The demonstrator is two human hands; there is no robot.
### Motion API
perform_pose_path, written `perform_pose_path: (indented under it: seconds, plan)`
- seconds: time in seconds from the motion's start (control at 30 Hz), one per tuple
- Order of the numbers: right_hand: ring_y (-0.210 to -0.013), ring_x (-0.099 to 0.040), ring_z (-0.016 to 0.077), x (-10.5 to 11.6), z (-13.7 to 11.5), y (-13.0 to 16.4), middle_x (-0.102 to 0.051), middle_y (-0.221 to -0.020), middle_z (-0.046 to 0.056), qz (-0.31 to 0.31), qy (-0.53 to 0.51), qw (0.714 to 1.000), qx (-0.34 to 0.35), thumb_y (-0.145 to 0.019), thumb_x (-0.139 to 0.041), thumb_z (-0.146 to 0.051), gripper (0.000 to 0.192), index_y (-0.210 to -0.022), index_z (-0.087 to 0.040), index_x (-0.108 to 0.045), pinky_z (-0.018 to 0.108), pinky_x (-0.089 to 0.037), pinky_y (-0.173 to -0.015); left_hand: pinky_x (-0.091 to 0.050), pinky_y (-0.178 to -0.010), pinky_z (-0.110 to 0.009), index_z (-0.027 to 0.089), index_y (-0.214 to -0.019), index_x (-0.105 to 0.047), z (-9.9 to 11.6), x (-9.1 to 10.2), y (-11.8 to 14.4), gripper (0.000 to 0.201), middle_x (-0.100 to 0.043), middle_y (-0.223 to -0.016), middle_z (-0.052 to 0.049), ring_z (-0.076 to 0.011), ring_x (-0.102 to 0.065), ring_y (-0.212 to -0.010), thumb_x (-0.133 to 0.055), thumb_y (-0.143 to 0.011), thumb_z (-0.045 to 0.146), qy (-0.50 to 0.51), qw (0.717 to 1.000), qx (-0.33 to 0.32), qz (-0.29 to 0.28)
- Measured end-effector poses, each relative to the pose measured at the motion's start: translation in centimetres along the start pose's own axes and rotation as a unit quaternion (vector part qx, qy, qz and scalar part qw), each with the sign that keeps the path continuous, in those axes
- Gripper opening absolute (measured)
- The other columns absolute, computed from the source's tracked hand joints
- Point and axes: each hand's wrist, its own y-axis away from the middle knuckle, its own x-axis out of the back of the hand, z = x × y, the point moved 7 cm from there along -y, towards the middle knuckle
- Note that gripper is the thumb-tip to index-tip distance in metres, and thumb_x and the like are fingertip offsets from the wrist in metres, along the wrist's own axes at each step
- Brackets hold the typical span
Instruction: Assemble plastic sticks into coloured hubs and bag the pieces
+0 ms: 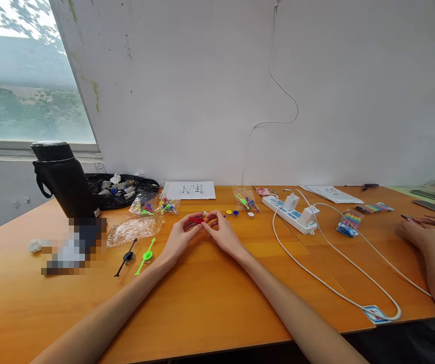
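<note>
Here we are at the long orange wooden table (209, 303), both forearms stretched out flat and meeting in the middle. Our left hand (181, 233) and right hand (223, 233) come together around a small red plastic piece (198, 220), fingertips of both pinched onto it from either side, wrists resting on the wood, which looks like a way to steady such a tiny part. Fingers are nearly closed; only the red piece sits between them.

Just to the left lie two finished-looking spinners on thin sticks, a black one (127, 257) and a bright green one (146, 256), laid side by side, out of the hands' way. Beyond the hands, little yellow and blue round caps (232, 213) wait in a row within easy reach, with clear plastic bags of coloured parts (156, 206) behind them. A tall black flask (65, 179) stands at far left.

Off to the right, a white power strip (289, 212) trails its cable across the table, and another person's hand (418, 232) rests on the wood, well apart from ours.
</note>
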Motion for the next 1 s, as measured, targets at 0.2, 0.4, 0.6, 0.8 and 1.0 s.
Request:
perform_pose_path:
  seconds: [0.2, 0.4, 0.6, 0.8, 1.0]
  plan:
    - [-0.095, -0.062, 0.0171, -0.7, 0.5, 0.0, -0.064, -0.116, 0.008, -0.017, -0.040, 0.999, -0.005, -0.089, -0.061, -0.042, 0.041, -0.123, -0.023, -0.050, 0.031, -0.053, -0.079, -0.042, -0.109, -0.040, 0.017, -0.117, -0.065, -0.2, 0.3, 0.0, 0.043, -0.067, -0.127, -0.012, -0.0261, -0.061, -0.121, -0.069, -0.081, 0.039, -0.002, 1.000, -0.007, 0.006]
    - [-0.103, -0.063, 0.0197, -1.5, -0.2, 0.2, -0.064, -0.122, 0.008, -0.081, -0.092, 0.992, -0.016, -0.090, -0.058, -0.038, 0.038, -0.126, -0.025, -0.058, 0.031, -0.055, -0.076, -0.043, -0.107, -0.041, 0.015, -0.118, -0.066, -0.3, -0.4, 0.3, 0.044, -0.068, -0.127, -0.013, -0.0277, -0.061, -0.120, -0.068, -0.082, 0.041, 0.037, 0.999, 0.014, -0.022]
    - [-0.091, -0.065, 0.0167, -1.8, -1.2, 0.5, -0.069, -0.110, 0.006, -0.120, -0.138, 0.983, -0.013, -0.091, -0.054, -0.032, 0.032, -0.121, -0.025, -0.063, 0.030, -0.056, -0.077, -0.046, -0.105, -0.043, 0.014, -0.118, -0.067, -0.5, -1.0, 0.6, 0.045, -0.068, -0.125, -0.014, -0.0287, -0.065, -0.114, -0.069, -0.082, 0.042, 0.077, 0.995, 0.035, -0.044]
    - [-0.098, -0.064, 0.0178, -1.7, -1.7, 0.4, -0.069, -0.113, 0.007, -0.120, -0.174, 0.977, 0.010, -0.089, -0.058, -0.033, 0.027, -0.112, -0.021, -0.065, 0.033, -0.054, -0.086, -0.045, -0.106, -0.043, 0.015, -0.117, -0.069, -0.2, -1.1, 0.7, 0.045, -0.070, -0.123, -0.013, -0.0286, -0.065, -0.115, -0.069, -0.081, 0.043, 0.072, 0.996, 0.037, -0.041]
    - [-0.103, -0.064, 0.0187, -1.7, -1.6, 0.4, -0.068, -0.114, 0.008, -0.119, -0.182, 0.976, 0.007, -0.089, -0.060, -0.036, 0.026, -0.110, -0.021, -0.063, 0.036, -0.053, -0.092, -0.045, -0.106, -0.044, 0.016, -0.117, -0.070, -0.3, -1.1, 0.6, 0.044, -0.071, -0.122, -0.011, -0.0282, -0.065, -0.113, -0.070, -0.081, 0.041, 0.080, 0.995, 0.038, -0.044]
